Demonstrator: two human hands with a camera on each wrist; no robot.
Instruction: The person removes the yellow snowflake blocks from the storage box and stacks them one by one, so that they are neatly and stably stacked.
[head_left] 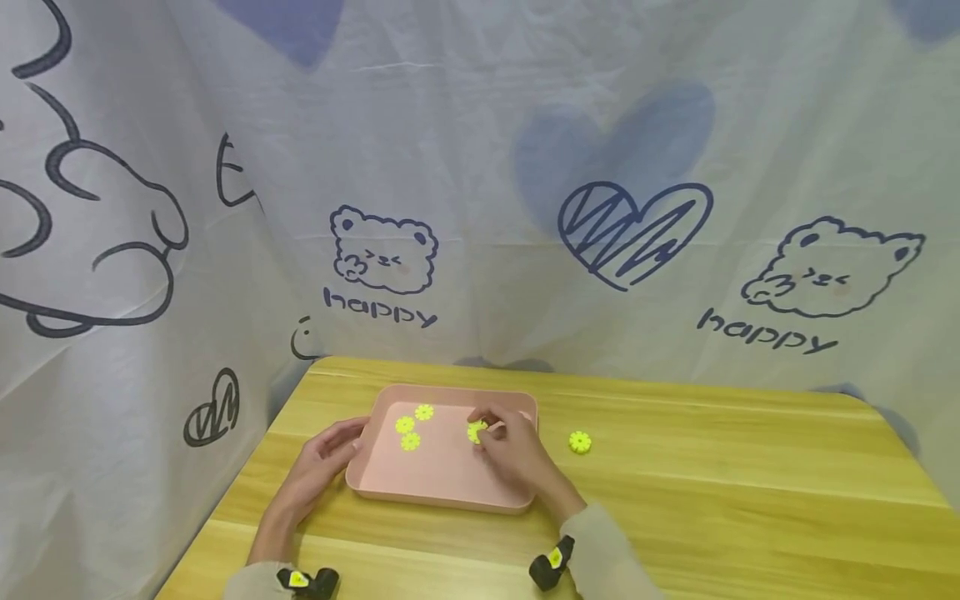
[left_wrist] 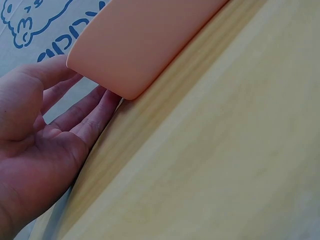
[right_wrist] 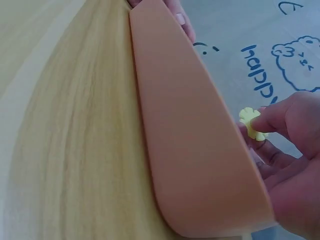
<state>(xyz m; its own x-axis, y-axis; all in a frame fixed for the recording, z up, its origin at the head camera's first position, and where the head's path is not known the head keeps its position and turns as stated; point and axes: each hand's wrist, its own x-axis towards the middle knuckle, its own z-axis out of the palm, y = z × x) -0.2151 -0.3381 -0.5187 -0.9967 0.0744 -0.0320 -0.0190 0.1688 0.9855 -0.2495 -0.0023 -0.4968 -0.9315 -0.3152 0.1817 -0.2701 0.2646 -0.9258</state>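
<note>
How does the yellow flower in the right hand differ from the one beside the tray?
The right hand pinches the held flower; no hand touches the outer flower. The held flower is over the pink tray, while the outer flower lies on the table. Both are yellow with notched edges.

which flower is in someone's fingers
The flower pinched by the right hand over the tray. It alone is held; the others lie untouched, in the tray or to its right on the table.
</note>
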